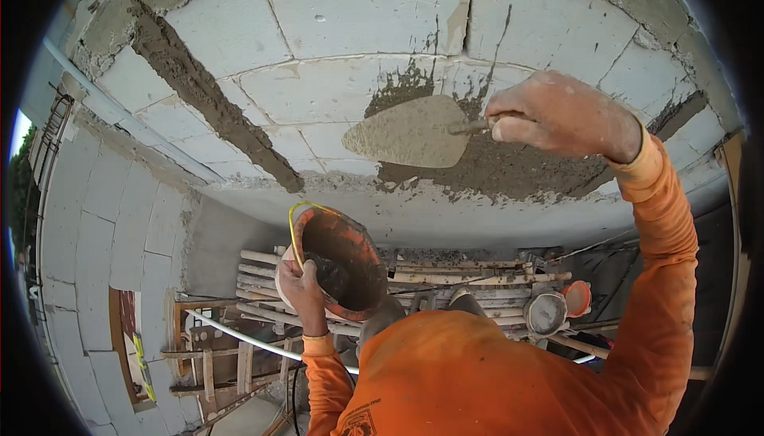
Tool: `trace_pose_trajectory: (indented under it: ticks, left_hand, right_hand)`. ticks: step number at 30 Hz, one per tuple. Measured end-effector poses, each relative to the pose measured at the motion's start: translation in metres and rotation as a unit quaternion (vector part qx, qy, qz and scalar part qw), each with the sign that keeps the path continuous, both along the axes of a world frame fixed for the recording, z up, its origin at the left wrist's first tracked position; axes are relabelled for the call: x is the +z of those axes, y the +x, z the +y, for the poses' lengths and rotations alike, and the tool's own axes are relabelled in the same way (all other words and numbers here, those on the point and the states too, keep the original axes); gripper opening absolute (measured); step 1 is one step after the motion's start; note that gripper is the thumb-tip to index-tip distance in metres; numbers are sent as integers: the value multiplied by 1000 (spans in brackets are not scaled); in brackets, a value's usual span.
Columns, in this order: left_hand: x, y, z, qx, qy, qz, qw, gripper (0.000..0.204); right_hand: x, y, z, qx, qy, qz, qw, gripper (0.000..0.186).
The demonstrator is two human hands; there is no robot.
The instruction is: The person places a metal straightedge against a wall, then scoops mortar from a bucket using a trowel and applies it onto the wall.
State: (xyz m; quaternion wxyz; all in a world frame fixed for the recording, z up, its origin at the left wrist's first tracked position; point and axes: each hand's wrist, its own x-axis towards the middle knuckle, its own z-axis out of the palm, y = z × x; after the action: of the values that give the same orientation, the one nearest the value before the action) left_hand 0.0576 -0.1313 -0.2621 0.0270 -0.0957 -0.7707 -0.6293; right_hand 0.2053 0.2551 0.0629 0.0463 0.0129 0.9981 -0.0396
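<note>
My right hand (557, 115) is closed round the handle of a trowel (414, 132), held up in front of the block wall (358, 14). Its broad, mortar-coated blade points left, over a patch of wet grey mortar (509, 169). Whether the blade touches the wall I cannot tell. Lower down, my left hand (301, 289) grips the rim of an orange bucket (368, 257) with a yellow handle (292, 233). The bucket is tilted, and something dark lies inside it, too shadowed to make out.
A raised strip of mortar (207, 93) runs diagonally down the wall at left. Below me, several poles (477, 278) form a platform. Two small buckets, one greyish (546, 314) and one orange (577, 298), stand at right. A pale pipe (131, 113) crosses the left corner.
</note>
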Motion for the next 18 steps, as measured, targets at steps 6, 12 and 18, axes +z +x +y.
trace_pose_trajectory:
  ticks: [6, 12, 18]
  left_hand:
    - [36, 3, 58, -71, -34, -6, 997, 26]
    - [66, 21, 129, -184, -22, 8, 983, 24]
    - [80, 38, 151, -221, 13, -26, 975, 25]
  right_hand:
    - [-221, -22, -76, 35, 109, 74, 991, 11]
    - [-282, 4, -69, 43, 65, -12, 997, 9]
    - [-299, 47, -38, -65, -169, -146, 973, 31]
